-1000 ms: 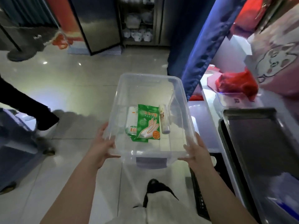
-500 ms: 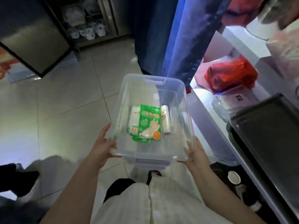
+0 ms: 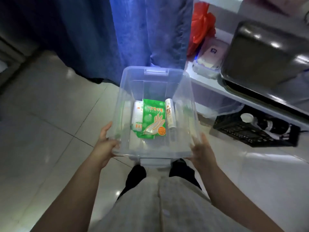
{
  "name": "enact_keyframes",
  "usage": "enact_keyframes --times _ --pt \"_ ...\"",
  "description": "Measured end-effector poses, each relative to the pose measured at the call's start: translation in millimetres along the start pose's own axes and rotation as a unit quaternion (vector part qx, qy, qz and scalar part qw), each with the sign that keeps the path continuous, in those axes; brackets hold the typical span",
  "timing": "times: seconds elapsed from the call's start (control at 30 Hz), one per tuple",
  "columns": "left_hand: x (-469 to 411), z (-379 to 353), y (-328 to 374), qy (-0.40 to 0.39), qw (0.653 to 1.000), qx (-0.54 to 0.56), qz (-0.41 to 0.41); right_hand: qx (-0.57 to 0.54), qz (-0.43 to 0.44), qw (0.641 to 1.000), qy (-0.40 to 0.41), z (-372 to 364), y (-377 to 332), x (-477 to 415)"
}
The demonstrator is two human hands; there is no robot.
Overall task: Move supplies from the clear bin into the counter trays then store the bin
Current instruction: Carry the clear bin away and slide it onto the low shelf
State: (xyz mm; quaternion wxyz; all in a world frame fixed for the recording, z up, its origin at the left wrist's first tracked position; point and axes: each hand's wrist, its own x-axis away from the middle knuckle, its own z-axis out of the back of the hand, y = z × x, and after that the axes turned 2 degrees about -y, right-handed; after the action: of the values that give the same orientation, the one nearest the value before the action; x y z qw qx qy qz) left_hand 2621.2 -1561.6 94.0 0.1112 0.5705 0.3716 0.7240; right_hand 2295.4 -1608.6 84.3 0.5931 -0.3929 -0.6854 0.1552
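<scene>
The clear bin (image 3: 155, 91) is held above the floor, left of the table (image 3: 250, 96), its near corners clasped by the left hand (image 3: 104, 145) and right hand (image 3: 201, 148). Light, stiff, slick walls are judged; rim grips are advised.

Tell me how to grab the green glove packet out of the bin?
Reach in from above, since the clear bin has tall walls and an open top. The green glove packet lies flat, overlapping a white packet, with a white roll on its right. Pinch its near bottom edge, which probably lifts easiest.
</scene>
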Motion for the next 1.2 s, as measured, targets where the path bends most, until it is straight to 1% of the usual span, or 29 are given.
enact_keyframes --times 0.07,0.17,0.27,0.37,0.5,0.7,0.83,0.93,1.07,1.2 --pt "-11 3 4 -0.033 0.999 -0.032 -0.005 -0.045 -0.01 0.998 0.053 6 19 9" --pt "-26 -4 7 -0.083 0.994 -0.067 0.001 -0.03 -0.021 0.994 0.104 19 35 17" --pt "-40 -25 8 -0.112 0.989 -0.099 0.019 -0.148 -0.04 0.977 0.151 34 43 12" --pt "-56 -57 14 -0.141 0.983 -0.116 0.036 -0.189 -0.042 0.962 0.194 48 39 1" --pt "-80 -99 28 -0.143 0.982 -0.114 0.048 -0.187 -0.056 0.957 0.215 59 23 -28" --pt "-137 -141 43 -0.141 0.981 -0.114 0.064 -0.184 -0.063 0.952 0.238 61 4 -101" --pt "-182 -158 48 -0.15 0.981 -0.106 0.068 -0.176 -0.061 0.948 0.259 57 7 -145" --pt "-214 -169 55 -0.16 0.98 -0.105 0.06 -0.2 -0.048 0.942 0.265 48 12 -172" --pt "-250 -175 57 -0.178 0.977 -0.108 0.051 -0.221 -0.02 0.94 0.26 45 27 -192" --pt "-277 -178 47 -0.174 0.979 -0.096 0.051 -0.221 -0.003 0.938 0.266 43 36 -215"
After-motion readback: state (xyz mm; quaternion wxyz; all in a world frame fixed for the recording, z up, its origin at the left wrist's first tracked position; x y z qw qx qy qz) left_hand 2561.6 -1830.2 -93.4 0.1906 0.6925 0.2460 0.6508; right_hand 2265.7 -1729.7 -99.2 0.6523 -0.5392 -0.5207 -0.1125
